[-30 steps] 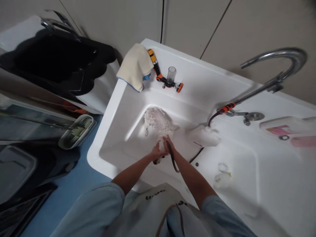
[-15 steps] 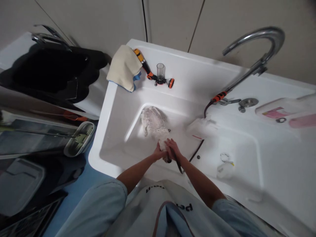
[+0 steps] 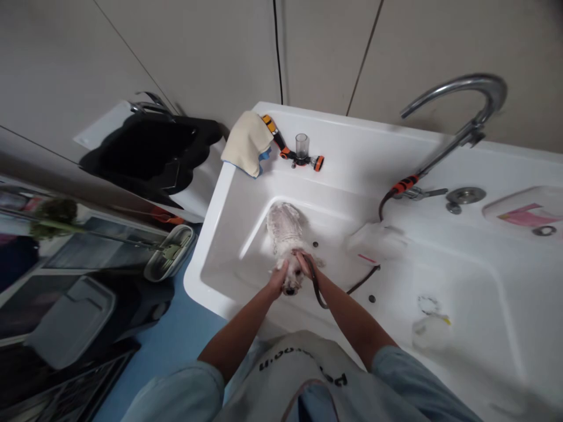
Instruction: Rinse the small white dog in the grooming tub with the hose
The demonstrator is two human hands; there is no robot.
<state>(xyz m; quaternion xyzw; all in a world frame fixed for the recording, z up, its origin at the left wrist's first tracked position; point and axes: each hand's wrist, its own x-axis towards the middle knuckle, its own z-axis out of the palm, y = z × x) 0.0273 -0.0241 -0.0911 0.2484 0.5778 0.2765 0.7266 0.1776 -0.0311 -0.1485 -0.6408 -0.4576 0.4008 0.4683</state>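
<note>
Near the frame's centre, in a white tub (image 3: 200, 275), the left hand (image 3: 277, 280) clasps a wet dog's (image 3: 285, 227) head, seemingly steadying it, the right hand (image 3: 307, 263) grasping a hose (image 3: 316, 291) there; moving on calls for gentleness.

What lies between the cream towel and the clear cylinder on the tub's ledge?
A yellow-and-black handle slants between the cream towel and the clear cylinder in the head view.

Both bare forearms reaching forward and angled inward, left hand (image 3: 277, 280) and right hand (image 3: 305, 262) close together, fingers curved, blue short sleeves (image 3: 187, 390) above the elbows
</note>
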